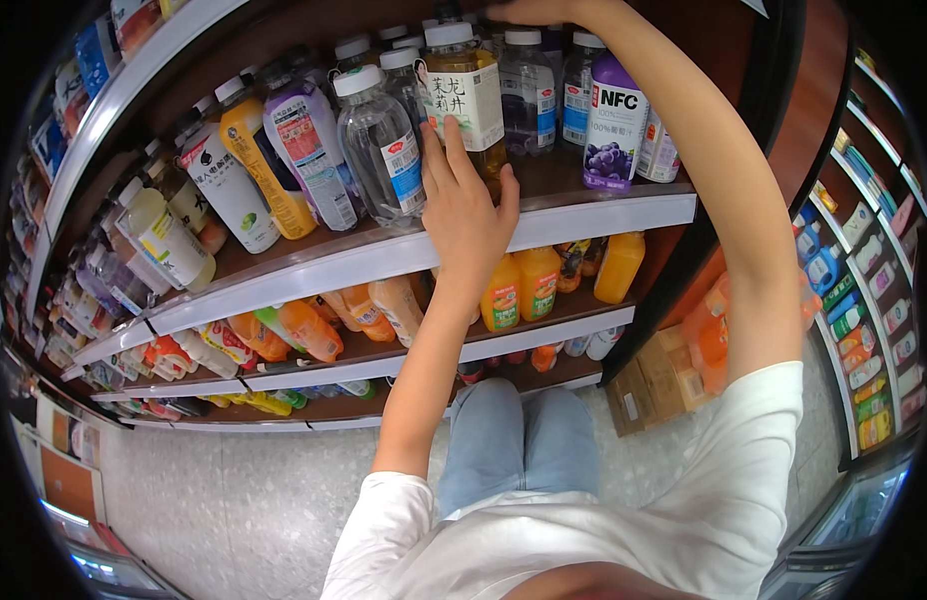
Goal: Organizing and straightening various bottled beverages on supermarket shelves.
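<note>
My left hand [467, 206] lies with its fingers against the front of a tea bottle [467, 97]. The bottle has a white cap, amber liquid and a pale label with writing; the thumb is spread away from the fingers. Just left of it stands a clear plastic bottle [377, 142] with a blue, white and red label. My right hand [535, 11] reaches over the bottles at the back of the shelf. Its fingers are blurred and partly cut off by the top edge, so its grip is hidden. A purple grape juice bottle [615, 124] stands below the right forearm.
The shelf [606, 221] has a white front rail and several drinks to the left, including a yellow bottle [265, 161]. Orange juice bottles [537, 283] fill the shelf below. Cardboard boxes [655, 382] and an orange plastic bag [707, 330] are on the floor at right.
</note>
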Tool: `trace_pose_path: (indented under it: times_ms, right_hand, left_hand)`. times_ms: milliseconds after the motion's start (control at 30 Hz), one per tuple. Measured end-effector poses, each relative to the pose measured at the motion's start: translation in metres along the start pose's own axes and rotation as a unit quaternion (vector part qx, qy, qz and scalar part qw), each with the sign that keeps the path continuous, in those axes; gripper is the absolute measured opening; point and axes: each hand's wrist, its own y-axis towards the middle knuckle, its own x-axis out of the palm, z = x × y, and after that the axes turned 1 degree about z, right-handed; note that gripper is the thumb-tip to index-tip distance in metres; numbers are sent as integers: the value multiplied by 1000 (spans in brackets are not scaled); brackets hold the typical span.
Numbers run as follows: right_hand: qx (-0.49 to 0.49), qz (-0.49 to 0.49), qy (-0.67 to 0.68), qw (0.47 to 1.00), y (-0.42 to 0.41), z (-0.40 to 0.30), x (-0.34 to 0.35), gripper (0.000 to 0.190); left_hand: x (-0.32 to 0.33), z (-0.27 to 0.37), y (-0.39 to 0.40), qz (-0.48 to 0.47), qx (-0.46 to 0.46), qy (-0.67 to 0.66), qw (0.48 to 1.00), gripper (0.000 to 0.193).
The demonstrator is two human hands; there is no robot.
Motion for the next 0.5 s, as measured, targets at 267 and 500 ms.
trace_pose_path:
  times_ms: [267, 500]
  right_hand:
    - [0, 33, 53, 998, 43, 2, 40, 63]
    - [-28, 75, 42, 996, 19, -29, 20, 52]
  left_hand:
    - [5, 10, 2, -1, 4, -30, 1000, 76]
    - [-2, 0, -2, 24, 42, -33, 998, 74]
